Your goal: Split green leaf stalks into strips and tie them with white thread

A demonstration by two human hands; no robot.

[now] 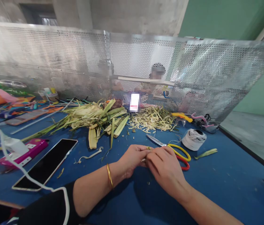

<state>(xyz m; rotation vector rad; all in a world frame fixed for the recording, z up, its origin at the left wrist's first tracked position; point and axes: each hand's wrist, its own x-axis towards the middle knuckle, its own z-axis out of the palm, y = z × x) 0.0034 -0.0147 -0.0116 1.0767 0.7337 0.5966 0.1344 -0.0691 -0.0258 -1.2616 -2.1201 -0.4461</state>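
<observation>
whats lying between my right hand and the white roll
In the head view, the scissors lie there, their yellow handle showing between the right hand and the white roll.

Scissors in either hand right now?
No: the scissors lie on the blue table beyond the right hand, which meets the left hand at a small, mostly hidden green piece.

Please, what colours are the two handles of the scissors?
One is a yellow handle, the other a red handle; they show best in the head view.
</observation>
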